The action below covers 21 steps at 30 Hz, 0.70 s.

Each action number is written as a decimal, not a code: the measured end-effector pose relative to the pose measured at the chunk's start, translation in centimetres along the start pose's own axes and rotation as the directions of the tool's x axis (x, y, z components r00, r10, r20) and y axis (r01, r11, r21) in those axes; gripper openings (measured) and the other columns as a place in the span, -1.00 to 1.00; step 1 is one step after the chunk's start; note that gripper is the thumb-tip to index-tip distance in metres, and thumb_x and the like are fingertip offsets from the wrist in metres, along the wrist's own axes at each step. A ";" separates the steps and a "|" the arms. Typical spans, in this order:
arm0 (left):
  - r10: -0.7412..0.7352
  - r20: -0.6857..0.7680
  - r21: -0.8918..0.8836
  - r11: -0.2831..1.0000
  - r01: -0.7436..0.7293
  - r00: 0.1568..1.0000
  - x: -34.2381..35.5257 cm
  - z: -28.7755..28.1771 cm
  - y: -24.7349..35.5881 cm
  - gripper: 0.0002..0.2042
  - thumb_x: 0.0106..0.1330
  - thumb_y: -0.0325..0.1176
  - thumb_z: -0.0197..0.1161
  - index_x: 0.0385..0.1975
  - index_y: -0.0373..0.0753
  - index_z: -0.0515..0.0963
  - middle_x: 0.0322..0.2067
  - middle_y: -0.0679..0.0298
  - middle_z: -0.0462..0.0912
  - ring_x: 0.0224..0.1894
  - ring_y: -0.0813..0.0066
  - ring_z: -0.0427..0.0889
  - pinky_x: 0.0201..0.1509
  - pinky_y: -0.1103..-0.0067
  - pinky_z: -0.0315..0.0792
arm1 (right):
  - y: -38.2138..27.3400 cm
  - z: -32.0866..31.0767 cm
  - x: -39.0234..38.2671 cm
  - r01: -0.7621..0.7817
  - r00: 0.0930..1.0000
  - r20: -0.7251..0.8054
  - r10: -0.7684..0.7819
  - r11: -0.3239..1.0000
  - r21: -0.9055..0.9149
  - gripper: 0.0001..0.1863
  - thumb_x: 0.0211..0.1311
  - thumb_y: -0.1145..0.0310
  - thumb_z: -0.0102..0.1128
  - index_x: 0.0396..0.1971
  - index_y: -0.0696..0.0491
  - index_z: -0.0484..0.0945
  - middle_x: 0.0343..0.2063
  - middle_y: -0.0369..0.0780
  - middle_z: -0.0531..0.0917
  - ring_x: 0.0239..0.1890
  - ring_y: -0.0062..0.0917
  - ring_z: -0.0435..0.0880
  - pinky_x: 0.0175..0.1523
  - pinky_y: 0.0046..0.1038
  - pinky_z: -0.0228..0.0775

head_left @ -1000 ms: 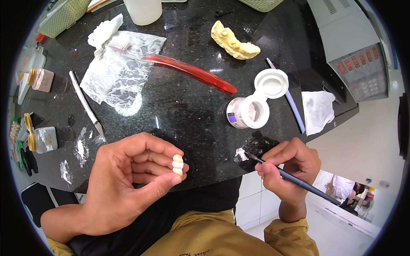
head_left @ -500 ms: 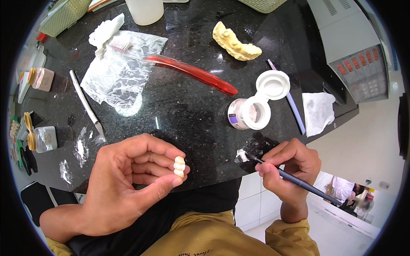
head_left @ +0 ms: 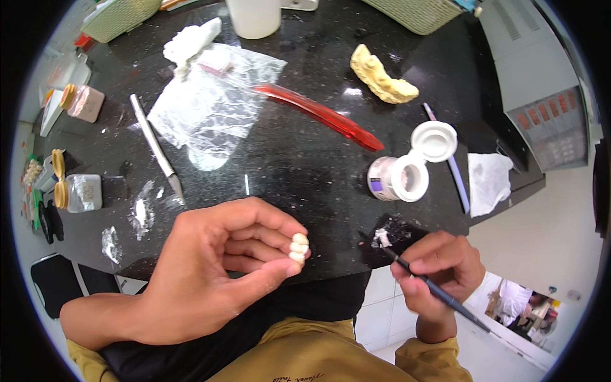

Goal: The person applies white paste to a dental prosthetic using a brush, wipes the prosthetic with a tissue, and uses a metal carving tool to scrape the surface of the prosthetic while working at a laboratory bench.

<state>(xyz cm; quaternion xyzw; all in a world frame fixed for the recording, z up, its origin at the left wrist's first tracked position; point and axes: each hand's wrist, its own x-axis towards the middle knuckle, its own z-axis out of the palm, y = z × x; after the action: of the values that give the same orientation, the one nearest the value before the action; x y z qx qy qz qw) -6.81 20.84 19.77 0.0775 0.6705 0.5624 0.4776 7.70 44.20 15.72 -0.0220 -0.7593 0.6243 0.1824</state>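
Observation:
My left hand (head_left: 223, 274) pinches a small three-unit ivory dental bridge (head_left: 298, 249) between thumb and index finger, at the bench's front edge. My right hand (head_left: 439, 274) grips a slim dark brush (head_left: 449, 297) slanting down-right, its tip at or just beside a white paste smear (head_left: 382, 238). Above that stands an open jar (head_left: 383, 178) with a flip lid and pale powder inside. A yellow dental cast (head_left: 382, 79) lies farther back. A red-handled toothbrush (head_left: 318, 113) rests across crumpled plastic (head_left: 191, 114). A knife-like spatula (head_left: 153, 140) is at left; a lilac stick (head_left: 458, 181) is at right.
On the dark bench (head_left: 305, 178) are small jars (head_left: 83, 191) at left, mesh baskets (head_left: 114, 19) and a white cup (head_left: 253, 16) at the back, and a white cloth (head_left: 487, 181) at right. A grey appliance (head_left: 547, 127) stands beside it. An open drawer (head_left: 515, 305) shows below.
The camera's view has shifted, so most things sit further right in the picture. My right hand and the brush sit slightly lower relative to the paste. Both grips are unchanged.

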 end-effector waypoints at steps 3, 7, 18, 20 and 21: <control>-0.005 0.018 0.008 1.000 0.004 1.000 0.0 -0.1 0.3 -0.74 0.29 -0.63 0.34 -0.05 -0.41 0.52 -0.15 0.12 0.73 -0.06 0.44 0.75 0.09 0.57 0.64 | -0.3 2.3 -0.2 0.083 0.997 0.002 -0.083 0.995 0.054 -0.70 -0.11 0.65 0.53 -0.32 0.20 0.62 -0.44 -0.02 0.72 -0.44 -0.40 0.78 -0.40 -0.52 0.63; 0.008 0.014 0.003 1.000 -0.008 1.000 -0.2 -0.1 0.2 -0.72 0.28 -0.62 0.35 -0.03 -0.39 0.53 -0.14 0.14 0.73 -0.07 0.48 0.74 0.07 0.59 0.64 | -0.2 4.9 0.5 0.181 0.981 0.086 -0.175 0.981 -0.069 -0.70 -0.15 0.62 0.53 -0.37 0.14 0.61 -0.43 -0.09 0.73 -0.46 -0.40 0.76 -0.37 -0.49 0.63; 0.002 0.036 0.001 1.000 -0.002 0.999 -0.2 -0.4 0.1 -0.70 0.29 -0.57 0.37 0.00 -0.39 0.54 -0.13 0.18 0.73 -0.08 0.55 0.74 0.02 0.65 0.62 | 0.5 5.6 0.4 0.200 0.979 0.070 -0.192 0.971 -0.131 -0.68 -0.13 0.60 0.53 -0.33 0.13 0.60 -0.43 -0.10 0.74 -0.44 -0.38 0.76 -0.32 -0.45 0.66; 0.000 0.044 0.002 1.000 0.000 0.999 -0.2 -0.5 0.1 -0.71 0.30 -0.57 0.37 0.00 -0.39 0.53 -0.13 0.18 0.73 -0.09 0.55 0.74 0.02 0.65 0.62 | 0.4 5.6 0.5 0.195 0.980 0.077 -0.186 0.971 -0.135 -0.68 -0.12 0.60 0.54 -0.33 0.13 0.60 -0.43 -0.10 0.74 -0.44 -0.38 0.76 -0.33 -0.45 0.66; 0.003 0.044 0.002 1.000 -0.003 0.999 -0.2 -0.5 0.0 -0.71 0.30 -0.57 0.37 -0.01 -0.39 0.53 -0.13 0.18 0.73 -0.09 0.55 0.74 0.02 0.65 0.62 | 0.4 5.5 0.5 0.194 0.980 0.077 -0.185 0.972 -0.136 -0.68 -0.12 0.60 0.53 -0.33 0.14 0.60 -0.43 -0.10 0.74 -0.44 -0.38 0.76 -0.33 -0.46 0.66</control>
<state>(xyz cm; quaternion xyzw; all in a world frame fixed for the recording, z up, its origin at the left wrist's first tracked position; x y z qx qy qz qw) -7.08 20.40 19.86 0.0916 0.6603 0.5605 0.4914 5.49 39.19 14.59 0.0577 -0.8060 0.5486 0.2147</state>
